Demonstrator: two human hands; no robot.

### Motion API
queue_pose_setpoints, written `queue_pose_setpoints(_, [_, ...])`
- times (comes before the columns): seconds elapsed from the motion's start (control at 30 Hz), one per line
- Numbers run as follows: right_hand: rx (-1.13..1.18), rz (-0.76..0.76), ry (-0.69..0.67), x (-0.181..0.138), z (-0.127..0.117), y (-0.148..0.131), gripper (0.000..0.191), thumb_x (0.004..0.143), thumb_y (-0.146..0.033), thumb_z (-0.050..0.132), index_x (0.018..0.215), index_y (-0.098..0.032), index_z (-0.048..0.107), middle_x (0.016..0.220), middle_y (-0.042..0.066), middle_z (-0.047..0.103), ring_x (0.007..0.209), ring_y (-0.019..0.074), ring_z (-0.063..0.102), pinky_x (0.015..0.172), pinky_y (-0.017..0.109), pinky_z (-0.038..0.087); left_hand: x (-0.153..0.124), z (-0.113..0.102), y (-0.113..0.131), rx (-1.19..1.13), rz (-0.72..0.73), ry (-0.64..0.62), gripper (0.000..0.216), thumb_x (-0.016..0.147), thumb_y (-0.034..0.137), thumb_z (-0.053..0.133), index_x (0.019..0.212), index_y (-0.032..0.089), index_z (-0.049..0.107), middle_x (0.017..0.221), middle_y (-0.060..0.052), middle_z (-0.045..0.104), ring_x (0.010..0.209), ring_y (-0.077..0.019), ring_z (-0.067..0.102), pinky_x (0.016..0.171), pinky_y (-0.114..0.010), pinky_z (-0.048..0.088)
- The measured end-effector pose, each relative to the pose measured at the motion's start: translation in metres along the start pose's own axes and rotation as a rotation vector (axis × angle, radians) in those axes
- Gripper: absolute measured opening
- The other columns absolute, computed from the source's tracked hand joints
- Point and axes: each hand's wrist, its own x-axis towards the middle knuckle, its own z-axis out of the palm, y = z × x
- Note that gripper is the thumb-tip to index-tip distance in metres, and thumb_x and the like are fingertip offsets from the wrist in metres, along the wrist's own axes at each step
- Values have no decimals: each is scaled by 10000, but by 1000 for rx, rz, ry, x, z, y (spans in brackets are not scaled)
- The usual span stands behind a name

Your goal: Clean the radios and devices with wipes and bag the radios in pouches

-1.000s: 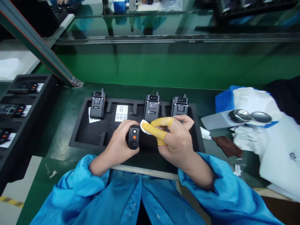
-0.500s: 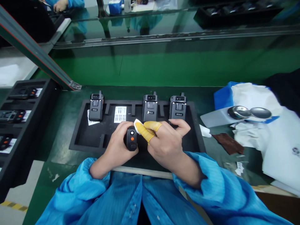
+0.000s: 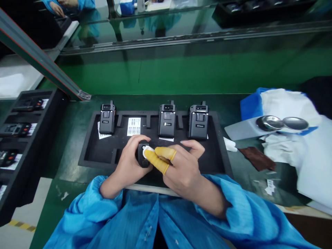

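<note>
My left hand (image 3: pixel 131 162) is wrapped round a black two-way radio (image 3: pixel 142 159), held on end with its narrow side facing up. My right hand (image 3: pixel 178 166) wears yellow finger cots on two fingers. Those fingers press a small white wiping cloth (image 3: pixel 146 150) onto the radio's side, covering most of its buttons. Below both hands lies a black foam tray (image 3: pixel 97 157). Three more radios stand in its far compartments: a left one (image 3: pixel 107 119), a middle one (image 3: pixel 167 122) and a right one (image 3: pixel 198 122). A white label sheet (image 3: pixel 134 126) lies in the compartment between the left and middle ones.
At the left, another black tray (image 3: pixel 58 103) holds several radios. To the right are a blue box (image 3: pixel 250 103) of white cloths, a clear bottle (image 3: pixel 240 129) with a metal lid, and a brown cloth (image 3: pixel 256 159). A metal post (image 3: pixel 49 65) slants at the left. A co-worker's hands (image 3: pixel 58 7) show beyond.
My right fingers have moved left and down with the white cloth, from the radio's edge onto its buttons, which are now mostly covered. My left hand keeps its hold.
</note>
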Motion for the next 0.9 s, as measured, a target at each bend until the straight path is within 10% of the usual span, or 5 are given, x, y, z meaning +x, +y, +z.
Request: queue_pose_setpoints(0.9, [-92, 22, -25, -10, -1, 20, 305, 825, -56, 463, 744, -241, 692, 725, -34, 644, 699, 96, 494, 816, 357, 255, 0, -2, 0, 12, -20, 2, 467, 614, 51, 583, 1044, 218, 513, 1047, -39, 576, 1010, -208, 586, 888, -369, 481])
